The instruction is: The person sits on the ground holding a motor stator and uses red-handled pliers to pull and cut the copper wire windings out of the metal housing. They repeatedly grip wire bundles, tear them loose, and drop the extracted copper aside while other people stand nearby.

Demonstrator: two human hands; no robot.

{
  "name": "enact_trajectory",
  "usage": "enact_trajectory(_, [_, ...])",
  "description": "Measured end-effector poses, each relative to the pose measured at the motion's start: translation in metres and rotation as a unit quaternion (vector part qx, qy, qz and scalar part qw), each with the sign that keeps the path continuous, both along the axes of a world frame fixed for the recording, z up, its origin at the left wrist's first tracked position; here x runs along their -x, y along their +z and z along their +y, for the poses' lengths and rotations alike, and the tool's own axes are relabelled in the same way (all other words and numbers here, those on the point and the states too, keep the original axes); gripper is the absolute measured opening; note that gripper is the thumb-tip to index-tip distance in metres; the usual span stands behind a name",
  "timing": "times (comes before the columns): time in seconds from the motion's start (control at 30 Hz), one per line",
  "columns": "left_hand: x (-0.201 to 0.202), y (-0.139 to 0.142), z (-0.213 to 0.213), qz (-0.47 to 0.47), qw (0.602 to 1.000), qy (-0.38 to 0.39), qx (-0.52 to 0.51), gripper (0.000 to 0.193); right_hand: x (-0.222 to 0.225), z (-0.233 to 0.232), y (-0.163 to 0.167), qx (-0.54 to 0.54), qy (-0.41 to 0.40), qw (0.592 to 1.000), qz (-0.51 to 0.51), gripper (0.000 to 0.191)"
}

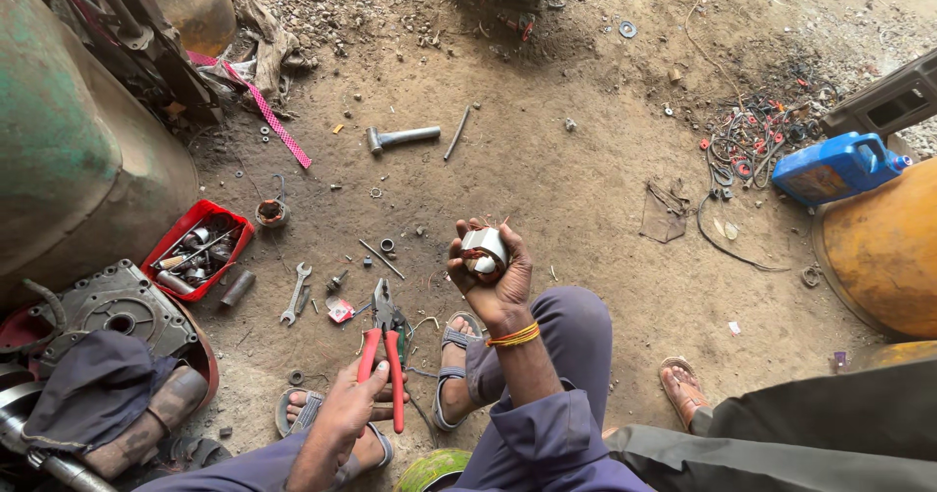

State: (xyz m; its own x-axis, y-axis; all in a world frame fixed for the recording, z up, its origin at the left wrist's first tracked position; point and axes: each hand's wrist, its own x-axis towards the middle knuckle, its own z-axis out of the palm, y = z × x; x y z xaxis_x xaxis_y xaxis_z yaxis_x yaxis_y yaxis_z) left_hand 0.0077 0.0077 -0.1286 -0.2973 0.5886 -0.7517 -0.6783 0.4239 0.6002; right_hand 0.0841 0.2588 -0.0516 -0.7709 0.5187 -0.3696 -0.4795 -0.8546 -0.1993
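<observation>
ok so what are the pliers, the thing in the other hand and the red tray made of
Pliers in the left hand: dull grey metal jaws, glossy red grips, likely plastic or rubber. Part in the right hand: shiny bare metal, apparently steel, with thin reddish wire ends. Red tray: smooth, probably plastic.

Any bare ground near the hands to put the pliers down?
Yes: the dirt ahead of the right hand, between the hammer and the wire tangle, is mostly bare. It is crowded left of the pliers held in the left hand: a wrench, loose bolts, a red tray.
</observation>
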Motion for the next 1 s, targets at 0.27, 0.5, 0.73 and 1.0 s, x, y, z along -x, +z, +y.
enact_trajectory(0.27, [-0.009, 0.0, 0.005, 0.032, 0.999, 0.022, 0.01, 0.038, 0.009, -0.017, 0.002, 0.0, 0.053, 0.998, 0.033, 0.049])
enact_trajectory(0.5, [-0.016, 0.018, 0.001, 0.165, 0.979, 0.066, -0.1, 0.033, -0.008, -0.002, 0.008, -0.051, 0.014, 0.998, 0.037, 0.05])
enact_trajectory(0.73, [-0.031, 0.051, 0.0, 0.224, 0.96, -0.026, -0.169, 0.037, 0.001, -0.002, -0.016, 0.002, 0.075, 0.996, 0.038, 0.053])
enact_trajectory(1.0, [-0.029, 0.066, 0.002, 0.285, 0.945, -0.124, -0.106, 0.046, 0.016, -0.031, -0.028, 0.002, 0.127, 0.992, 0.024, 0.062])
